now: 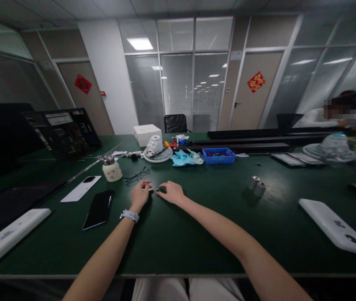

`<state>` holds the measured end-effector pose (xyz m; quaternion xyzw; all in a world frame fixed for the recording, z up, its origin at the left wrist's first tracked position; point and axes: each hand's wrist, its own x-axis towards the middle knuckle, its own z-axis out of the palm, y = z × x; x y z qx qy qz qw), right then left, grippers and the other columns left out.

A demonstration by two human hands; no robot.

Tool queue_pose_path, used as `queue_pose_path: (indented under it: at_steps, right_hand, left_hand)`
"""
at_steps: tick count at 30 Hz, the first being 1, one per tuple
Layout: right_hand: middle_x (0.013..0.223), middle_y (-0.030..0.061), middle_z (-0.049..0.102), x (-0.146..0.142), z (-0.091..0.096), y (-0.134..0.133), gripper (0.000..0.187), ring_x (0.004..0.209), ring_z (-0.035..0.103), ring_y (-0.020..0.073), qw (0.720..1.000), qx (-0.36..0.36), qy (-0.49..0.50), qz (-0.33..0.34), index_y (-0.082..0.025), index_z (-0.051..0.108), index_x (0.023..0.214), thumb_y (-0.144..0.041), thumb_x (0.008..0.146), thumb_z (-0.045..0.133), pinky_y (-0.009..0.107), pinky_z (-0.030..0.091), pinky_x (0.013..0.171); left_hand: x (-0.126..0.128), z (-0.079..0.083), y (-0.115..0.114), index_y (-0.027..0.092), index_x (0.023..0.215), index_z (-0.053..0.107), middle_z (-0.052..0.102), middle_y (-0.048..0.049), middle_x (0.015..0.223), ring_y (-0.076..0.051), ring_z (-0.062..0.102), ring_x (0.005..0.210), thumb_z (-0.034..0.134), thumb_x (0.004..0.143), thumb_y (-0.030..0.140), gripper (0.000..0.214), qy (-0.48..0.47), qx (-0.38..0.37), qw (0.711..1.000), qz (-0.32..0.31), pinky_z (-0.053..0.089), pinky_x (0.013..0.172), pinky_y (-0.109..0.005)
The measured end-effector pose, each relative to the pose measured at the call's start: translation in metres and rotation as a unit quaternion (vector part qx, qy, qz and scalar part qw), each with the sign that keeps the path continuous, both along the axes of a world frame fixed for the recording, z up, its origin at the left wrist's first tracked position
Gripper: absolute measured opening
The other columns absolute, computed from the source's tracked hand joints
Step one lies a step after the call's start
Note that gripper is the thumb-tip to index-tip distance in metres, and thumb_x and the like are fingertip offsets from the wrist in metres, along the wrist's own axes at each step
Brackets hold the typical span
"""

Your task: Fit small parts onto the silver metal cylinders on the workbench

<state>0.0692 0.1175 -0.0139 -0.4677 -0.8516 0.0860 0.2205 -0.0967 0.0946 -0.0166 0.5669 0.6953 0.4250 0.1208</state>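
Both my hands rest on the green table (196, 234) a little ahead of me, close together. My left hand (140, 193), with a watch on the wrist, has its fingers curled in a pinch on a small pale part. My right hand (172, 192) is curled on a small dark part at its fingertips. The two parts are too small to name. A bunch of thin black cable ties (136, 175) lies just beyond my left hand.
A black phone (98, 209), a white phone (81, 188) and a small jar (112, 169) lie to the left. A white fan body on a grille (157, 150), light blue fan blades (185, 158) and a blue bin (218, 155) sit farther back. Two metal cylinders (257, 186) stand right. Another person sits at far right.
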Motion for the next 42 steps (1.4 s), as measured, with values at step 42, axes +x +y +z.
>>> queue_pose_path:
  at_steps: [42]
  right_hand:
    - [0.103, 0.0138, 0.068, 0.345, 0.051, -0.02, 0.05, 0.089, 0.062, 0.0253, 0.906, -0.051, 0.016, -0.42, -0.02, 0.063, 0.119, -0.05, 0.079, 0.057, 0.033, 0.044, 0.075]
  left_hand:
    - [0.008, 0.002, -0.002, 0.019, 0.096, 0.066, 0.069, -0.001, 0.076, -0.013, 0.055, 0.057, 0.036, 0.081, 0.022, 0.034, 0.033, -0.021, 0.999, -0.035, 0.035, 0.055, -0.023]
